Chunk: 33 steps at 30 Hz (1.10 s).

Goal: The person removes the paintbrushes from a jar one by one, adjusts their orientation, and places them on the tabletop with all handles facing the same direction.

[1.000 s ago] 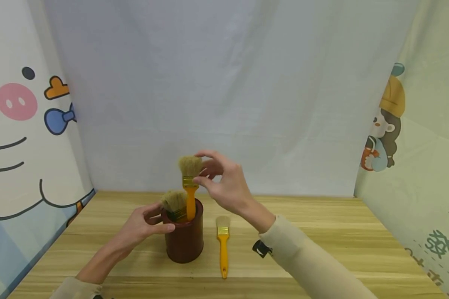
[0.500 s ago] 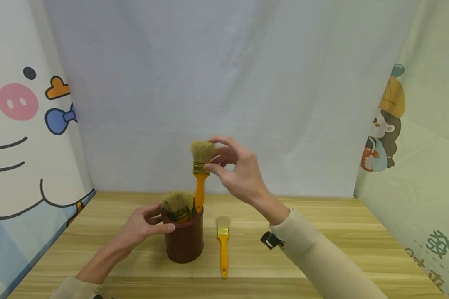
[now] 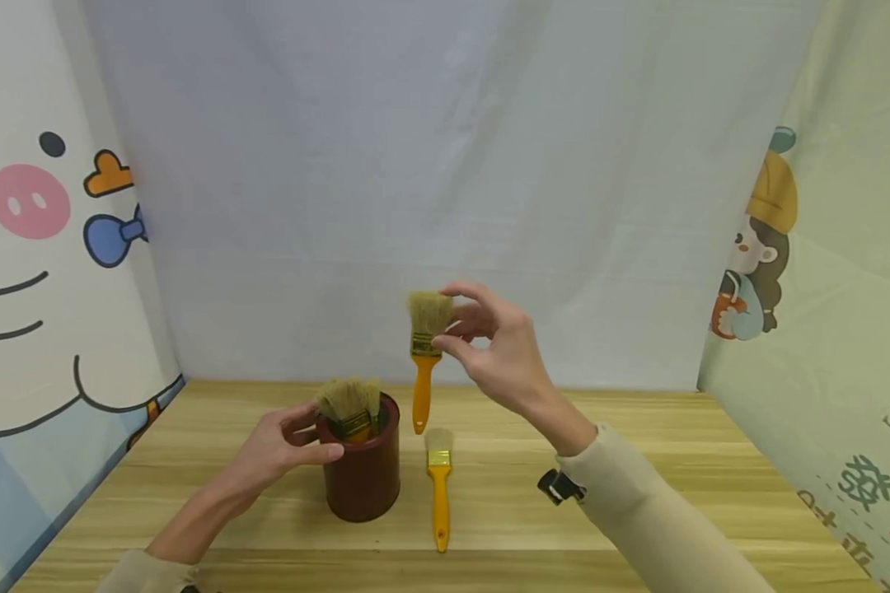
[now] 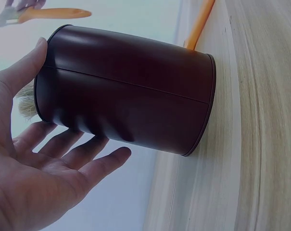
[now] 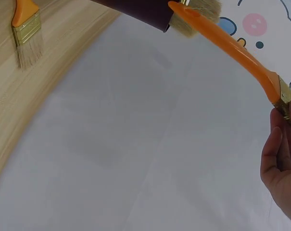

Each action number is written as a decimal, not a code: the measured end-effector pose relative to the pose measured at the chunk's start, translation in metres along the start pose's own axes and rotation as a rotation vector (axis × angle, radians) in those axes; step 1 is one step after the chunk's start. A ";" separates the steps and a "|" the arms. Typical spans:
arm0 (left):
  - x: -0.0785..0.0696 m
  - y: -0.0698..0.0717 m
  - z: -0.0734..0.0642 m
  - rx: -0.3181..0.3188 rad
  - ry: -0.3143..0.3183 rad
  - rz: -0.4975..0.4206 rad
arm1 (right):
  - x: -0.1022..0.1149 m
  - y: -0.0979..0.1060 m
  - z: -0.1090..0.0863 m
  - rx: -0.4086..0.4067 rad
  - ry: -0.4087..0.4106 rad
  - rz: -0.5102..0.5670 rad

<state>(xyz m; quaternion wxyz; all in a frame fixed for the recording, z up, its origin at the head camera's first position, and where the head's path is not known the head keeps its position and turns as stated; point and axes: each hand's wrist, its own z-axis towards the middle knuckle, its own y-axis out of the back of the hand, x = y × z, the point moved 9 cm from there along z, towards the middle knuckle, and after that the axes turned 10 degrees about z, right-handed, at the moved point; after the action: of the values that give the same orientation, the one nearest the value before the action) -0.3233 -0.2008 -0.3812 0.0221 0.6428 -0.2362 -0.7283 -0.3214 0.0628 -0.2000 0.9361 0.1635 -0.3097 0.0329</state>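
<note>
My right hand (image 3: 500, 350) pinches a paintbrush (image 3: 421, 387) by its metal band, the bristles up and the orange handle hanging down. In the right wrist view that handle (image 5: 232, 48) points away from the fingers. A dark red can (image 3: 362, 486) stands upright on the table, with bristle ends of other paintbrushes (image 3: 344, 401) sticking out of its top. My left hand (image 3: 278, 445) holds the can at its rim. Seen from the left wrist, the thumb lies at the rim and the fingers along the side of the can (image 4: 121, 91).
Another orange-handled paintbrush (image 3: 441, 494) lies on the wooden table (image 3: 601, 494), just right of the can, bristles toward the back. A plain pale cloth (image 3: 452, 165) hangs behind the table. Printed cartoon cloths (image 3: 30, 329) flank it on both sides.
My right hand has lifted the paintbrush out of the can and carried it to the right, so its handle now hangs clear of the rim. My left hand has stayed at the can.
</note>
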 end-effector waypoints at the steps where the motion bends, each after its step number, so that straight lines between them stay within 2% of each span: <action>1: 0.000 0.000 0.000 0.001 0.003 0.000 | -0.002 0.001 -0.002 0.000 -0.007 0.000; 20: -0.003 0.000 0.000 -0.004 -0.010 -0.006 | -0.035 0.014 -0.041 0.029 -0.096 -0.023; 33: -0.002 0.000 0.001 -0.003 0.000 -0.007 | -0.061 0.016 -0.069 0.029 -0.212 -0.030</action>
<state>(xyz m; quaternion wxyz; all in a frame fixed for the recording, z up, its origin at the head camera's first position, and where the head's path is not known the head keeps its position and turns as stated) -0.3237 -0.2003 -0.3789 0.0205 0.6438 -0.2328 -0.7286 -0.3340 0.1030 -0.2837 0.8960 0.1842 -0.4040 0.0061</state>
